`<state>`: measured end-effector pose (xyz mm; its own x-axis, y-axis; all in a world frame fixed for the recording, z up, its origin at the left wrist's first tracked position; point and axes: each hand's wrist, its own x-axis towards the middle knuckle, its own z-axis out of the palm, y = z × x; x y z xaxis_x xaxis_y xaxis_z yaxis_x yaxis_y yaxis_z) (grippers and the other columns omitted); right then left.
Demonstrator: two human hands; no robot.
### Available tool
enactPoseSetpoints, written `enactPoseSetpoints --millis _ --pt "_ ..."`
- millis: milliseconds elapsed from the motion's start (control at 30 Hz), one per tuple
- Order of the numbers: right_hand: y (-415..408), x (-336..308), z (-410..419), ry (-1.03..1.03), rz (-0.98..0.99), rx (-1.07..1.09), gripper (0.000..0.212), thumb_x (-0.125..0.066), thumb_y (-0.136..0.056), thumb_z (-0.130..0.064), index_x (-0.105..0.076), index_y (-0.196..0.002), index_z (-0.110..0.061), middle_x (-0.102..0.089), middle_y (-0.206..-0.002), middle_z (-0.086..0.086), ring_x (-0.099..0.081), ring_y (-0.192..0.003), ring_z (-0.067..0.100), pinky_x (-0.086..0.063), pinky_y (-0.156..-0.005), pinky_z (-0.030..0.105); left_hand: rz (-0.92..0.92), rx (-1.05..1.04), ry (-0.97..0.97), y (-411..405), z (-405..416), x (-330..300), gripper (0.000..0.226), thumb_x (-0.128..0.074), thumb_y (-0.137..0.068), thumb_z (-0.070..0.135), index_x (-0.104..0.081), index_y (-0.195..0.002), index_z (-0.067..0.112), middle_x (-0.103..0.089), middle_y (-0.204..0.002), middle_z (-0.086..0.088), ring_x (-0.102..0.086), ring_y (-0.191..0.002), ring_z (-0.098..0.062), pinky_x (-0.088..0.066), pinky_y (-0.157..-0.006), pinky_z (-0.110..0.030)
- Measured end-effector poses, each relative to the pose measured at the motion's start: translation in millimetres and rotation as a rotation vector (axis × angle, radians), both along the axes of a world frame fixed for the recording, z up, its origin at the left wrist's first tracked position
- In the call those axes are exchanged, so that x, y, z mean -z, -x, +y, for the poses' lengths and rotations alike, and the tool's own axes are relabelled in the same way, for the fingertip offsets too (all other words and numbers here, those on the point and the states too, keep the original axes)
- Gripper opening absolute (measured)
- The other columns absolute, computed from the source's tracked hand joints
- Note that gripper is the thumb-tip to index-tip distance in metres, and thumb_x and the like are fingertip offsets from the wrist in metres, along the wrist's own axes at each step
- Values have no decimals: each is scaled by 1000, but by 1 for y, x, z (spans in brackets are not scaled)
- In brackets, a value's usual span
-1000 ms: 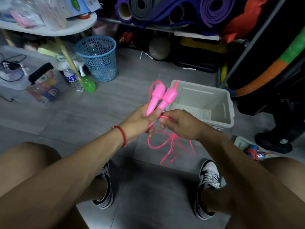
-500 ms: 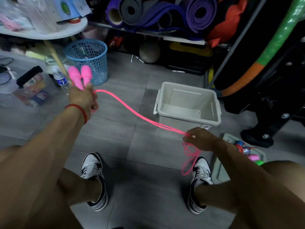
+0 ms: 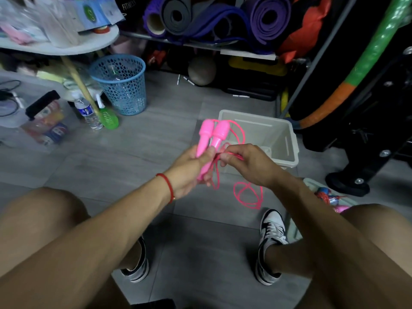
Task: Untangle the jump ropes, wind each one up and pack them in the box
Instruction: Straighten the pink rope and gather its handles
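Seated person, bare knees in the foreground, two black-and-white sneakers (image 3: 272, 233) planted on a grey tiled floor (image 3: 200, 253). Left hand (image 3: 189, 172), a red cord bracelet (image 3: 166, 185) on its wrist, has its fingers curled round the two smooth, bulb-ended pink plastic handles (image 3: 213, 136) of a jump rope, held side by side with the heads upward. Right hand (image 3: 247, 163), just beside the left, pinches the thin glossy pink cord (image 3: 247, 195) between thumb and fingertips; the cord arcs in a loop from the handles over to this hand and hangs below in slack, overlapping loops that reach toward the floor. Directly behind the hands stands the beige, rectangular plastic box (image 3: 287, 139), open-topped; its contents cannot be made out. At right, near the knee, a shallow tray (image 3: 312, 182) with further red and pink ropes, partly hidden. Farther left: a green spray bottle (image 3: 108, 118), a clear water bottle (image 3: 87, 112), a blue perforated wastebasket (image 3: 122, 85), and a white round tabletop (image 3: 66, 46) stacked with packets. Rearmost: a shelf of rolled purple and grey foam mats (image 3: 223, 16), a dull grey ball (image 3: 201, 70) beneath
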<state>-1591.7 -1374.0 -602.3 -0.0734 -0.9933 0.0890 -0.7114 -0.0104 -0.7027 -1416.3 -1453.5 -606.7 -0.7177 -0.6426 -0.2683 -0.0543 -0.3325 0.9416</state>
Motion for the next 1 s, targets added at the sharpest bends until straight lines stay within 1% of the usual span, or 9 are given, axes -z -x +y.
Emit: enactPoseSetpoints --millis 167,233,333,533,600,700,800,900,1000 --pt "-2 10 -1 -209 -211 -136 21 -63 -98 -30 -73 -115 -25 -75 -107 -12 -67 -104 3 -50 -94 21 -110 -51 159 6 -16 22 11 -50 -104 20 -53 -94 19 -60 -59 -3 -36 -40 -11 -30 -43 -20" --pt "6 25 4 -325 -194 -136 26 -63 -98 -33 -68 -123 -28 -72 -97 -21 -66 -91 0 -52 -84 21 -218 -121 266 3 -28 30 11 -53 -103 20 -50 -92 21 -56 -62 -7 -38 -39 -11 -31 -45 -22" --pt "32 40 13 -400 -68 8 15 -63 -98 -29 -69 -98 -16 -56 -63 -13 -53 -58 6 -47 -62 25 -433 -214 446 -8 -55 44 15 -58 -96 33 -49 -89 23 -54 -66 -6 -47 -46 -17 -39 -53 -28" --pt "58 58 23 -564 112 -6 20 -55 -101 -22 -69 -86 -22 -66 -76 -5 -62 -70 8 -44 -63 14 -577 -415 616 -29 -101 50 31 -59 -87 44 -54 -101 17 -67 -90 -15 -65 -78 -34 -55 -69 -44" --pt "64 74 26 -610 151 -9 23 -57 -99 -20 -69 -79 -25 -67 -74 -6 -63 -70 9 -47 -69 21 -573 -492 608 -36 -110 50 38 -57 -83 50 -52 -100 17 -68 -93 -19 -68 -76 -36 -58 -62 -47" --pt "78 92 38 -705 143 61 32 -57 -95 -10 -68 -70 -27 -72 -68 -2 -67 -64 10 -50 -67 24 -584 -521 617 -43 -117 52 34 -59 -93 37 -53 -111 9 -65 -96 -19 -62 -65 -29 -47 -41 -27" --pt "73 86 37 -634 -96 138 25 -56 -97 -4 -72 -81 -15 -73 -67 3 -66 -56 13 -50 -56 26 -683 -454 623 -50 -119 63 37 -59 -90 41 -56 -109 10 -68 -98 -20 -66 -75 -36 -55 -53 -37" --pt "54 63 30 -585 -440 133 20 -57 -101 -10 -68 -101 7 -73 -86 21 -70 -70 23 -58 -65 36 -820 -381 588 -55 -114 69 47 -56 -84 51 -57 -105 9 -70 -100 -22 -69 -86 -41 -58 -72 -48" --pt "35 46 24 -560 -520 54 25 -58 -101 -13 -66 -108 9 -72 -96 28 -73 -84 33 -62 -70 36 -855 -352 647 -47 -97 61 37 -60 -91 41 -57 -111 10 -67 -108 -24 -65 -97 -43 -54 -81 -48"
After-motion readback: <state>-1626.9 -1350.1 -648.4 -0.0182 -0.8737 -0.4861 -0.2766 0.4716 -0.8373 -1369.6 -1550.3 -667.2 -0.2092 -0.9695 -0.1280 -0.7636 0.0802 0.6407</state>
